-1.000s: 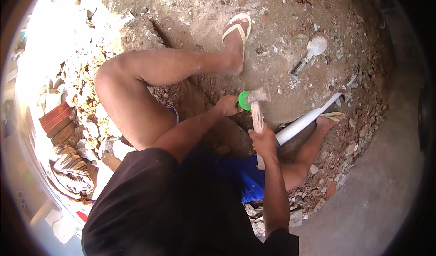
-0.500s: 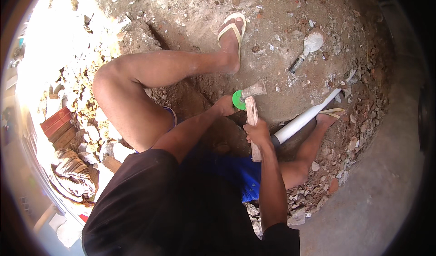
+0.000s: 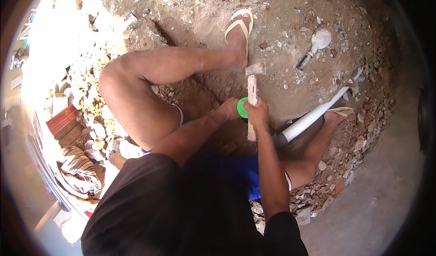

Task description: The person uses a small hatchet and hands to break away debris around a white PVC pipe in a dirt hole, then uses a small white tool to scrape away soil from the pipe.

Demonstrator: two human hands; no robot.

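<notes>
My right hand (image 3: 257, 114) is closed around the wooden handle of a hammer (image 3: 252, 89), whose dusty metal head points away from me. My left hand (image 3: 230, 108) grips a tool with a round green guard (image 3: 242, 107). The guard hides the tool's top, and the lower part is out of sight, so its kind is unclear. The two hands are close together, and the hammer handle passes just right of the green guard. Below the hands lies a dug-out hollow in the dirt, partly hidden by my arms.
A white pipe (image 3: 313, 117) runs between my hands and my right foot. A dusty trowel-like tool (image 3: 320, 39) with a dark handle lies on the far-right dirt. Rubble, red bricks (image 3: 62, 120) and a striped cloth (image 3: 78, 169) are at left. A concrete surface (image 3: 363, 215) borders the right.
The hammer head has moved away from the green guard, farther from me. My right hand has risen up beside the guard. The view has shifted slightly.
</notes>
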